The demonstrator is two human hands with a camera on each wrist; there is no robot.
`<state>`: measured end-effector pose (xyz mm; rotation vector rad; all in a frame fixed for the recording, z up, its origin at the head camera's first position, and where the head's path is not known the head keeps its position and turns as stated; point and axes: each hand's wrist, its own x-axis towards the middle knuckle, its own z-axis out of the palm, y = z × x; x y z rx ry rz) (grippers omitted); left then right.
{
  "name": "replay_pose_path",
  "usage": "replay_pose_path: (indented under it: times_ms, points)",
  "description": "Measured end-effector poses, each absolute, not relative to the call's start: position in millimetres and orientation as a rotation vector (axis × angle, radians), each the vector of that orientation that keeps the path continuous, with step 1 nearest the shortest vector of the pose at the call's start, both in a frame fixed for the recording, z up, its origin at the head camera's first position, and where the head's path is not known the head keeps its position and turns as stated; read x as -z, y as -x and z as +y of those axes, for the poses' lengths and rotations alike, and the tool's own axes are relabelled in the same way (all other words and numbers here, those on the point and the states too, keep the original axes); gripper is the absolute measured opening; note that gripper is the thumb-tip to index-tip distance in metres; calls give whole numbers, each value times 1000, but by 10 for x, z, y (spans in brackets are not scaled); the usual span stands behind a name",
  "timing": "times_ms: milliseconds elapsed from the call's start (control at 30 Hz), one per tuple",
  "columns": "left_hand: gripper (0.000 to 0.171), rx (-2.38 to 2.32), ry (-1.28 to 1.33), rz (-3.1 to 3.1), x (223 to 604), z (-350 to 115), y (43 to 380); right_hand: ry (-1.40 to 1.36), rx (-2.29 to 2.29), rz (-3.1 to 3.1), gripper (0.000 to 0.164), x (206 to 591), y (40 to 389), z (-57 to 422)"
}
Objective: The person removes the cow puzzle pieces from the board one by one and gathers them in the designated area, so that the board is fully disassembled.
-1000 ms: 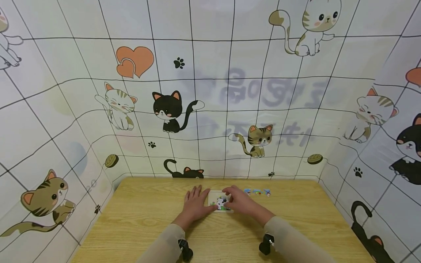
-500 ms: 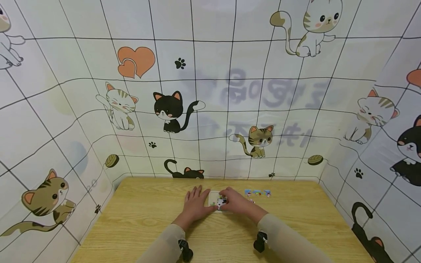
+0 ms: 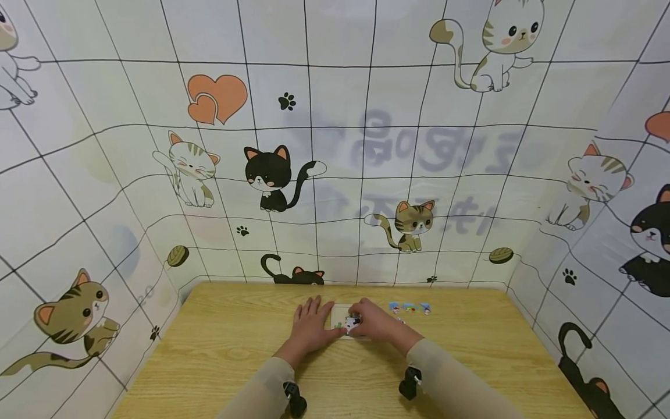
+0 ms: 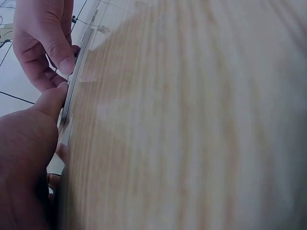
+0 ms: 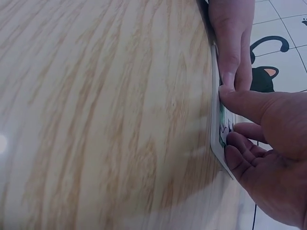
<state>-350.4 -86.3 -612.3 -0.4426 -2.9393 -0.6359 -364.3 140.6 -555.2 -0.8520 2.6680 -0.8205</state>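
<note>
While L hand (image 3: 312,327), fingers apart, touches puzzle board (image 3: 338,313), R hand (image 3: 380,323) curls fingers atop; pinch unclear

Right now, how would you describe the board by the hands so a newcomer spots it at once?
Start with the wooden table below the cat-print wall. Near its far edge, a thin board lies between the left hand and the right hand. Its pale surface and black-and-white picture set it apart from the smaller bluish pieces.

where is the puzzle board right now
In the head view, the board lies midway across the far part of the table, left hand at its left edge, right hand over its right side.
</note>
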Motion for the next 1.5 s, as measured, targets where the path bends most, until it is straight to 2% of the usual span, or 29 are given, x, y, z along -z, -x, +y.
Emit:
replay_pose_path:
  times_ms: [567,800,1500]
  points:
    - [93,607,434,-2940,6192,-866,3534,876,897,2654,55,5548,3621,1400]
    - [90,638,455,-2937,6111,-856,3488,866,917,2658,54,5565,3620,1412]
    - [90,604,450,-2975,5999,-856,3449,833,972,2665,39,5611,3713,1431]
